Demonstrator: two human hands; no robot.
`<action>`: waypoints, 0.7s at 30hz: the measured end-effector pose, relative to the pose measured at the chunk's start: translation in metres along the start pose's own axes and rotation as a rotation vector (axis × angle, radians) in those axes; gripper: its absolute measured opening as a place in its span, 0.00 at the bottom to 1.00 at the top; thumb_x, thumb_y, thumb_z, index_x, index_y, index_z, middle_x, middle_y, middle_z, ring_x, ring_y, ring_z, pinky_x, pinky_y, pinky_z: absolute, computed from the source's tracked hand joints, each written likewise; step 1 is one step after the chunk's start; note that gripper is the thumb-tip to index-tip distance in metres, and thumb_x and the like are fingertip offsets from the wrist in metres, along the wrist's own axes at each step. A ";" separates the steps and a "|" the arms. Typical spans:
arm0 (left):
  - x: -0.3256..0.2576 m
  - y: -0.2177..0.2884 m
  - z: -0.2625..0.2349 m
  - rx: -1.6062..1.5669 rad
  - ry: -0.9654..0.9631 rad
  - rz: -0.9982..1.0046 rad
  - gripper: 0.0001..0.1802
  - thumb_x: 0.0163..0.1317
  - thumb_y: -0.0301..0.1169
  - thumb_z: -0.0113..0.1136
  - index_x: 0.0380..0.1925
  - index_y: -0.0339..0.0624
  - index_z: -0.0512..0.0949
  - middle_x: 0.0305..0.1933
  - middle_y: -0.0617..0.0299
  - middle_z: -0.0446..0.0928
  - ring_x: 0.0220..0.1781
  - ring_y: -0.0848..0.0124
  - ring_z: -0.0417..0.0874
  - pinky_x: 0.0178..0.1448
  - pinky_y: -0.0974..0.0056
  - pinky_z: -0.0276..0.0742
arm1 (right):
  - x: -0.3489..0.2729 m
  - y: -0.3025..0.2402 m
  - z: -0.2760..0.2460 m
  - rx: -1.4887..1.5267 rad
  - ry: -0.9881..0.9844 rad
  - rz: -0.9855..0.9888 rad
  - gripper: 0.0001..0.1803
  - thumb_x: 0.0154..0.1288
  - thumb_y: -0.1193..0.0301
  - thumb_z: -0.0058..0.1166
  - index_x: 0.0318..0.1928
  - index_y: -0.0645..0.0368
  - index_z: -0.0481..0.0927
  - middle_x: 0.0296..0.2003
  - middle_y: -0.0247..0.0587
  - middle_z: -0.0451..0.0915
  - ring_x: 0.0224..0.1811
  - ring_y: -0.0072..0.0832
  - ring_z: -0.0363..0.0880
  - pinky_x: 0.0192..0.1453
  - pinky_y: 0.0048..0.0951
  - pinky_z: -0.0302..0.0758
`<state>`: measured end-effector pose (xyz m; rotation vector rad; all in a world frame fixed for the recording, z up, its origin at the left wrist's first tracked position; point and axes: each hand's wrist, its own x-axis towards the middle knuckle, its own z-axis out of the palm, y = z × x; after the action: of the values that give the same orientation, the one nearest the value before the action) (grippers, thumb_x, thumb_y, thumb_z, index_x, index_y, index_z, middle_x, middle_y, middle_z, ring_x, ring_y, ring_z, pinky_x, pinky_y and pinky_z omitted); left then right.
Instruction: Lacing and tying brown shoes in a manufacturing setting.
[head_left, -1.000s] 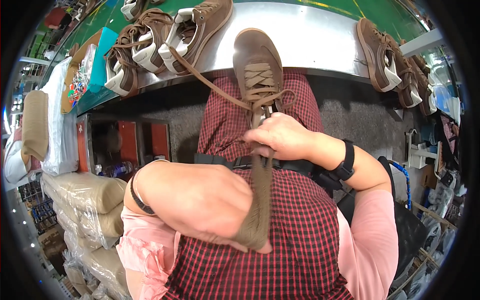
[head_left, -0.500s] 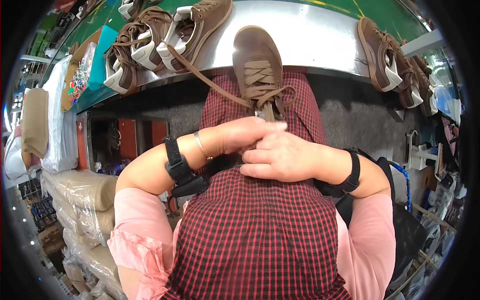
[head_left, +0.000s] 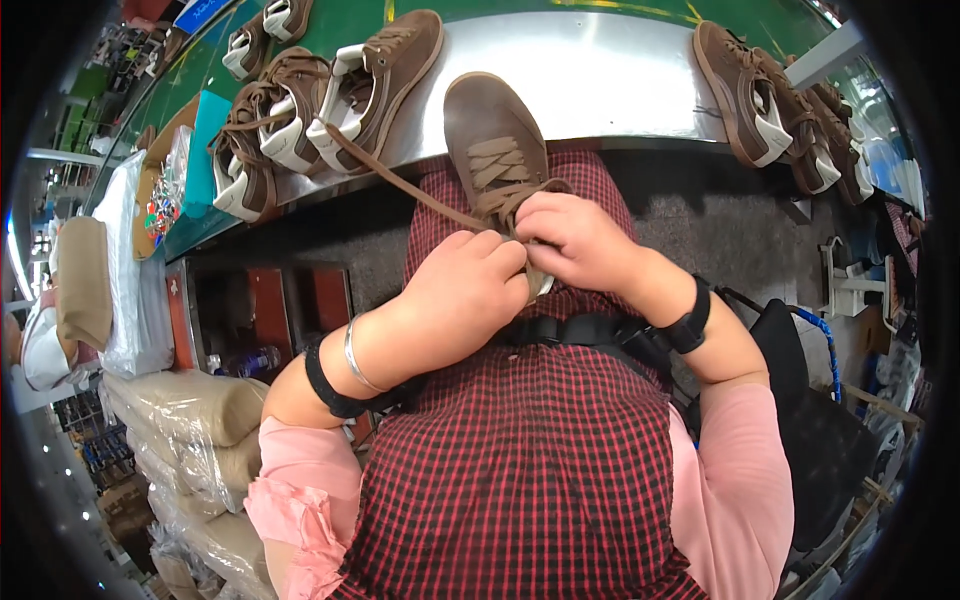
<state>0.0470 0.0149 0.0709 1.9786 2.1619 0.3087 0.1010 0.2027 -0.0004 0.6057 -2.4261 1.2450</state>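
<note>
At the edge of the metal bench (head_left: 610, 88), a brown shoe (head_left: 490, 115) is positioned toe-forward. Its opening is mostly hidden by left hand (head_left: 470, 282) and right hand (head_left: 585, 240), curled at the laces (head_left: 498, 165); grip cannot be told.

Shoe workshop: sneakers (head_left: 396, 78) along workbench (head_left: 600, 85)

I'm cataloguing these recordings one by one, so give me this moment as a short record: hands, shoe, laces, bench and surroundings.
Left hand: fingers bent at the shoe's collar end; exact grip hidden
Right hand: close beside it, fingers bent near the laces
Brown shoe: toe pointing away from the person
Tan laces: crisscrossed over the front
Long brown lace: stretches from the shoe toward the bench's left side
Bench: shiny metal front strip
Bench left: brown-and-white shoes
Bench right: more brown-and-white shoes
Person's left: plastic-wrapped beige bundles
</note>
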 end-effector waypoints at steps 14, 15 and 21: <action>0.005 -0.011 0.040 -0.221 0.207 0.101 0.12 0.42 0.27 0.67 0.21 0.38 0.71 0.39 0.59 0.73 0.36 0.63 0.74 0.40 0.63 0.75 | 0.027 0.036 -0.004 -0.141 0.167 0.154 0.05 0.55 0.70 0.57 0.31 0.57 0.79 0.29 0.41 0.77 0.31 0.40 0.77 0.35 0.34 0.74; 0.004 -0.012 0.041 -0.248 0.220 0.078 0.12 0.43 0.27 0.67 0.21 0.37 0.71 0.39 0.59 0.73 0.36 0.62 0.74 0.40 0.63 0.75 | 0.026 0.034 -0.001 -0.186 0.148 0.181 0.05 0.54 0.70 0.57 0.30 0.56 0.79 0.28 0.40 0.76 0.31 0.39 0.77 0.35 0.35 0.74; 0.002 -0.018 0.052 -0.347 0.241 0.042 0.12 0.45 0.27 0.67 0.22 0.37 0.71 0.38 0.56 0.74 0.36 0.59 0.75 0.41 0.61 0.75 | 0.025 0.028 0.001 -0.387 0.071 0.135 0.06 0.50 0.68 0.59 0.27 0.55 0.77 0.27 0.37 0.75 0.30 0.36 0.78 0.33 0.35 0.75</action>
<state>0.0439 0.0165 0.0154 1.8675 2.0260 0.9043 0.0656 0.2114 -0.0074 0.2856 -2.5831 0.7895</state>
